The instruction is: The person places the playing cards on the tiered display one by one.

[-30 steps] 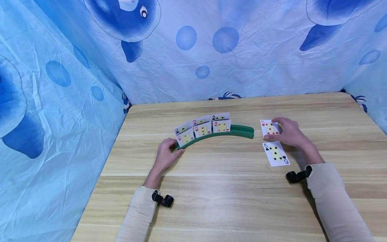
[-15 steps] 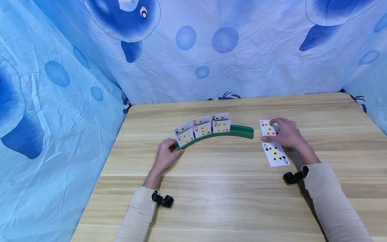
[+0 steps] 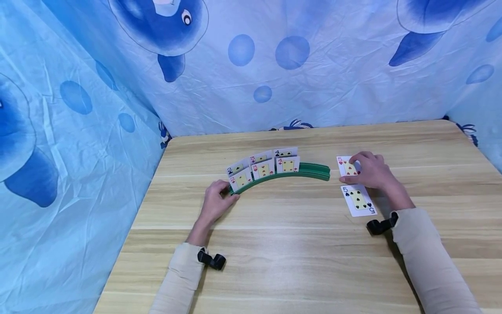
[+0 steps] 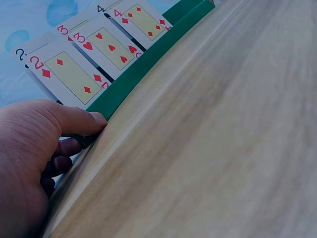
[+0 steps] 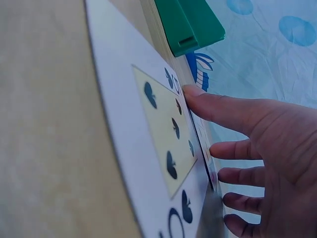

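A green curved playing card holder (image 3: pixel 313 170) stands on the table, with several playing cards upright in two rows. Its front row shows the two of diamonds (image 4: pixel 69 74), three of hearts (image 4: pixel 110 47) and four of diamonds (image 4: pixel 141 21). My left hand (image 3: pixel 215 203) grips the holder's left end, thumb on its front side. On the right, a five of hearts (image 3: pixel 347 167) lies face up, partly covered by my right hand (image 3: pixel 372 171). That hand's thumb and fingertips touch the card, fingers fairly straight. Nearer to me lies a five of spades (image 3: pixel 358 200), also face up.
The wooden table (image 3: pixel 274 261) runs back to a blue curtain (image 3: pixel 329 96) with printed sea animals. Black wrist cameras sit on both sleeves (image 3: pixel 425 248). The holder's right end, without cards, points toward the two loose fives.
My right hand has shifted slightly left over the five of hearts, which has slid a little left too. The left hand and card holder have stayed put.
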The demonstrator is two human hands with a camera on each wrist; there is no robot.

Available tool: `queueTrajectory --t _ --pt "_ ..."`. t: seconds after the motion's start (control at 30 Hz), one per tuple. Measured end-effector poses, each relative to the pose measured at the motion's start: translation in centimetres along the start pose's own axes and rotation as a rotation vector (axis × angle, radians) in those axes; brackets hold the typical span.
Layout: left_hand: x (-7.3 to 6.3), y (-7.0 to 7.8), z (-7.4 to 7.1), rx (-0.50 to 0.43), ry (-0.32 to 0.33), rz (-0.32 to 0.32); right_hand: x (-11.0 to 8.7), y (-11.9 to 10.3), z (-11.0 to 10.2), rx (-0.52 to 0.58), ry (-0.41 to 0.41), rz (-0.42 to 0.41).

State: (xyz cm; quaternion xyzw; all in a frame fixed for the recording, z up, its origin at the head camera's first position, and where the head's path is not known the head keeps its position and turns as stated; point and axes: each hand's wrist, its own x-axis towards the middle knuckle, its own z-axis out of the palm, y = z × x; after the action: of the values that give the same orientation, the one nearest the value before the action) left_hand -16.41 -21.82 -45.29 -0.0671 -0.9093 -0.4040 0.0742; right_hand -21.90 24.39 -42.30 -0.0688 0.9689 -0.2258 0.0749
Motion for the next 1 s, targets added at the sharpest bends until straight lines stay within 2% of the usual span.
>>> queueTrajectory --t 0.17,0.53,1.0 --pt "-0.01 0.05 0.03 -0.004 0.001 0.002 0.20 -0.09 -0.35 -0.021 -0.018 -0.002" --pt "-0.04 0.18 -0.03 0.000 -0.002 -0.001 0.92 -0.14 -0.43 0.026 -0.029 0.028" --pt "-0.03 0.23 0.00 0.004 -0.005 -0.009 0.82 -0.55 -0.37 0.046 -0.032 0.045"
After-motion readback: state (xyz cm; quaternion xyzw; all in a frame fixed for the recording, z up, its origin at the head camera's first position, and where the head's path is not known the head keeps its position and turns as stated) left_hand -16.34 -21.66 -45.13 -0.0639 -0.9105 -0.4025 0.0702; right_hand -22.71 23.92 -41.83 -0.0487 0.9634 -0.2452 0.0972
